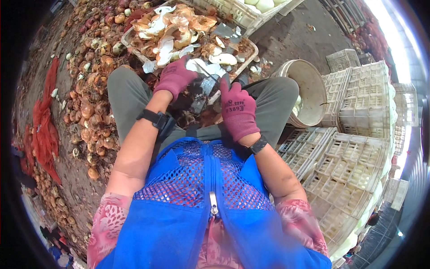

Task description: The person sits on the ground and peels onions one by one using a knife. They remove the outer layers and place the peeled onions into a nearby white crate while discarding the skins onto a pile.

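My left hand (176, 75), in a pink glove, is curled against a white peeled onion (199, 66) over the near edge of a tray (252, 50). The glove hides part of the onion. Beside it, my right hand (238, 106), in a matching glove with dark fingertips, holds a thin knife (207, 71), whose blade slants up towards my left hand. Its handle is hidden in my grip. Brown onion skins (183, 23) and white peelings are heaped in the tray. A pale, elongated onion piece (223, 59) lies close to both hands.
Unpeeled onions (88, 109) cover the ground at left, near a red mesh bag (45, 131). A tilted bucket (307, 92) stands by my right knee. Stacked plastic crates (366, 97) line the right side. Beyond the tray, another crate (235, 15) holds white onions.
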`<state>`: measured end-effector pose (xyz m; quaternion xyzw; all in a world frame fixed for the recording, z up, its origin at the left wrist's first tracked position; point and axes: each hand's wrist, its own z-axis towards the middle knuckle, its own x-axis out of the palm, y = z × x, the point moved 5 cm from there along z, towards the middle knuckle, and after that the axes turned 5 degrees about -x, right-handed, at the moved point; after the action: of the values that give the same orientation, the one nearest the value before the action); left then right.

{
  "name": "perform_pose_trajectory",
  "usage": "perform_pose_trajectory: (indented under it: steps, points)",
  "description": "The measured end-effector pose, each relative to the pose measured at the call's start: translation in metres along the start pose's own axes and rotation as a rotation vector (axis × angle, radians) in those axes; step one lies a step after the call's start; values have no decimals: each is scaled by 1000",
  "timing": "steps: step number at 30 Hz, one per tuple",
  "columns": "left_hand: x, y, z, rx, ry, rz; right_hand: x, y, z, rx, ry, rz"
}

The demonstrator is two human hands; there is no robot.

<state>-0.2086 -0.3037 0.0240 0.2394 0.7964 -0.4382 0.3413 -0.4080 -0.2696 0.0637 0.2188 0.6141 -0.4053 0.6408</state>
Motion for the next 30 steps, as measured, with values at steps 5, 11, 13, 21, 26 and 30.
perform_pose_trajectory:
  steps: [5, 11, 13, 21, 26, 30]
  points:
    - [5, -13, 2, -22, -77, 93, 13, -3, 11, 73, 174, -14]
    - [11, -9, 0, 87, -78, -23, 38, -11, 17, 96, 315, 306]
    - [10, 16, 11, 112, 16, -270, 40, -14, 19, 118, 350, 411]
    - [28, 70, 27, 152, -93, -364, 51, -9, 10, 139, 371, 632]
    - [18, 48, 13, 77, -190, -219, 11, -1, 3, 187, 266, 616]
    - [12, 48, 16, 60, -113, -196, 16, 7, 2, 126, 254, 489]
